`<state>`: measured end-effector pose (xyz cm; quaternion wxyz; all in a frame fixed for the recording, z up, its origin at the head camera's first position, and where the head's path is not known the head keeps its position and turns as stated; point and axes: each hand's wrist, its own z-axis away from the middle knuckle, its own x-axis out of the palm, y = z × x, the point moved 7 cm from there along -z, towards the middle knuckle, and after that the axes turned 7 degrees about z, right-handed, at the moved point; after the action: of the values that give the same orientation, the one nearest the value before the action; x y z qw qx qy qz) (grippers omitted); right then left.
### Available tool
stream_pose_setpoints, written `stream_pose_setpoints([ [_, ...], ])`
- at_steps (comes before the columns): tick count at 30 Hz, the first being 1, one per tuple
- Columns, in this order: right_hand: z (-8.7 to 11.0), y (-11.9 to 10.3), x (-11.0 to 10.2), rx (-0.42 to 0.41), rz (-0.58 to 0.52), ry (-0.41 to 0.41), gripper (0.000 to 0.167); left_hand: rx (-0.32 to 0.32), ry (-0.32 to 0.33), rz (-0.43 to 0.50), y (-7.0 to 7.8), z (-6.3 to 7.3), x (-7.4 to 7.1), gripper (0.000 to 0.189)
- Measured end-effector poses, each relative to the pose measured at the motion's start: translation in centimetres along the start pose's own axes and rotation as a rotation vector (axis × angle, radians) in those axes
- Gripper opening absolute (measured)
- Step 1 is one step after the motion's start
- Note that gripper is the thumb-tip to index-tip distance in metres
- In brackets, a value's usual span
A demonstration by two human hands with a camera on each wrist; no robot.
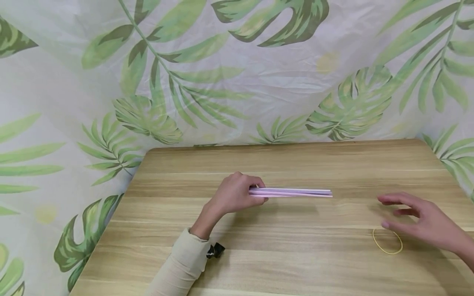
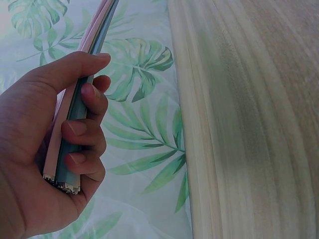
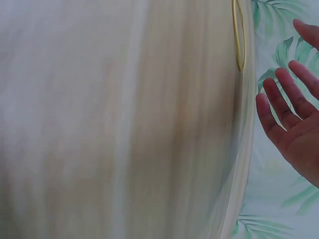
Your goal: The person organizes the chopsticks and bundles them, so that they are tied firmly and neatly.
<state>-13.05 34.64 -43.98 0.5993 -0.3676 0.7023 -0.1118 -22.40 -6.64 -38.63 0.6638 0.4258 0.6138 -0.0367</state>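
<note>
My left hand (image 1: 235, 193) grips a bundle of thin, flat strips (image 1: 292, 192) at one end, above the middle of the table. Pink, lilac and blue-green strips (image 2: 52, 159) show in the left wrist view, with the fingers curled round them and the thumb along the side. In the head view the free ends point right. To the right, my right hand (image 1: 426, 220) hovers with fingers spread and slightly bent, holding nothing. Just below its thumb a yellow rubber band (image 1: 386, 251) lies on the table in a loose loop; the right wrist view shows the band (image 3: 241, 67) near the fingertips.
The wood-grain table (image 1: 281, 263) has rounded far corners. A pale cloth with green leaf prints (image 1: 277, 94) hangs behind it and along the sides. A small black object (image 1: 216, 250) sits at the left sleeve's cuff.
</note>
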Motion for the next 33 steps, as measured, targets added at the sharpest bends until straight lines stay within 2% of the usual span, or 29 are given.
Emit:
stream_pose_setpoints([
  [9, 1.2, 1.2, -0.1, 0.016, -0.036, -0.012, 0.059, -0.006, -0.005, -0.021, 0.1, -0.1, 0.0, 0.009],
  [15, 1.4, 1.6, 0.1, 0.019, -0.016, -0.029, 0.059, -0.004, -0.007, -0.023, 0.1, 0.0, 0.0, 0.009],
  [25, 1.5, 1.9, 0.6, 0.048, 0.043, -0.077, 0.051, -0.024, -0.005, -0.014, 0.0, 0.1, -0.2, 0.01],
  [33, 1.8, 1.4, 0.9, 0.031, 0.027, -0.066, 0.047, -0.025, -0.011, -0.025, 0.1, 0.1, -0.1, 0.01],
])
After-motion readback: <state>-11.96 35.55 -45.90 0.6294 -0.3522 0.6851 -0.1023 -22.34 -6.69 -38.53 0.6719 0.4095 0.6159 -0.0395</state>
